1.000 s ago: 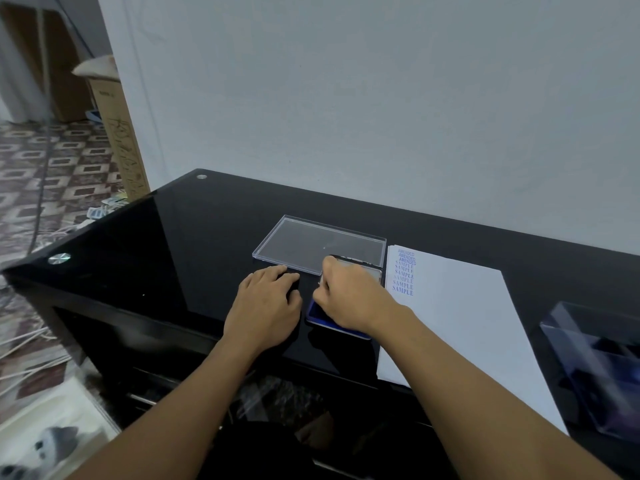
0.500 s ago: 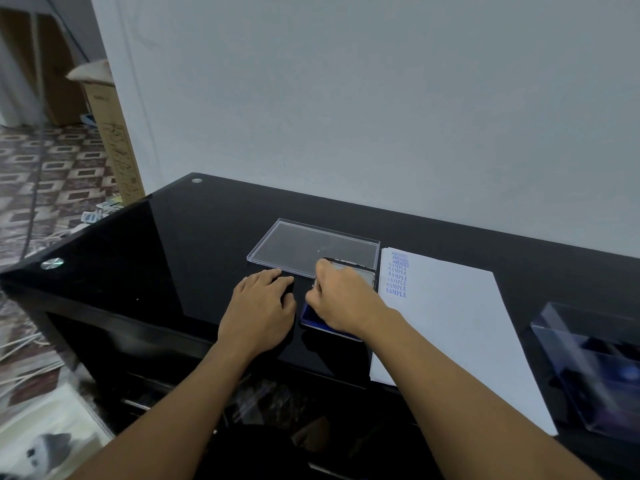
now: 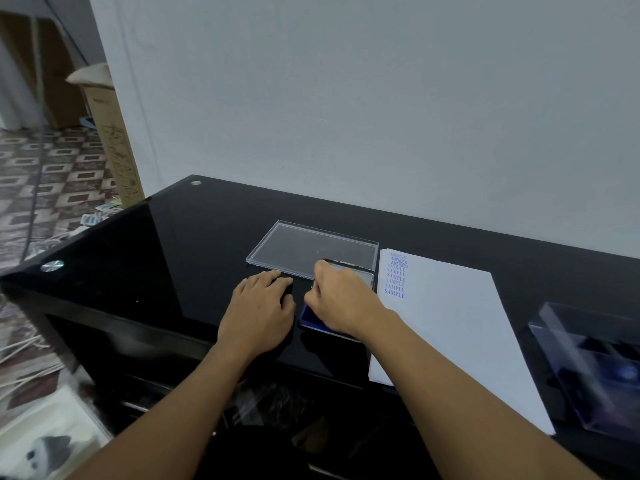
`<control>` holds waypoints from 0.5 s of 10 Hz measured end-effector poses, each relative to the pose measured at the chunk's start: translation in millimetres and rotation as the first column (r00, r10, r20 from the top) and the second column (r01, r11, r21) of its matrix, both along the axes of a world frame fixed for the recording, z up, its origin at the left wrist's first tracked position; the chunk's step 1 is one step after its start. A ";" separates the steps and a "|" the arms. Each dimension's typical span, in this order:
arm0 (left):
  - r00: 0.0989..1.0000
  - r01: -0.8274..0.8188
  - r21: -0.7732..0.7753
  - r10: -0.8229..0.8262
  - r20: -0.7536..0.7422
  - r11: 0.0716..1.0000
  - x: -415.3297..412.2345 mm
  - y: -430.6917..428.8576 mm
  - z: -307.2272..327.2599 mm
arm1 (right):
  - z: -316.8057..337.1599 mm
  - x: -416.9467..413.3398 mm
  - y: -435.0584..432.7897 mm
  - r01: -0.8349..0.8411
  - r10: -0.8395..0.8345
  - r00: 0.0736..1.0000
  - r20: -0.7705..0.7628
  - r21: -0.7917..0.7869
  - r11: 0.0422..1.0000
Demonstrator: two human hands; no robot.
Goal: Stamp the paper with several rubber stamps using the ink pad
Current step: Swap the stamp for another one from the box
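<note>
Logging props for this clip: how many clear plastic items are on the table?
2. A flat clear tray lies left of the paper, at its far end; a deeper clear box sits to its right, partly cropped.

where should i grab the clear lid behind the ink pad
Likely pinch the raised rim of the clear lid at its left edge, from the left: it lies flat, the left hand, right hand and ink pad crowd its near edge, the paper flanks its right.

Glossy black glass tabletop [image 3: 138,254], clear smooth plastic lid [image 3: 311,247], matt white paper [image 3: 450,323], clear plastic box [image 3: 588,358].
</note>
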State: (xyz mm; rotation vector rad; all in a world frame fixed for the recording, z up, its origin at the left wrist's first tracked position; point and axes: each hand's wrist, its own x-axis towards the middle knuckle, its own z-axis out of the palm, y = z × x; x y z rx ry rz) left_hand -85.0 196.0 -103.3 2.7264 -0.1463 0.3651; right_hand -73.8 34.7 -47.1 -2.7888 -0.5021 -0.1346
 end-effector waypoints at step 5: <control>1.000 0.004 0.005 -0.004 0.008 1.000 0.0 0.3 0.1 | 0.0 -2.8 0.1 -0.004 0.005 0.999 0.035 -0.023 1.000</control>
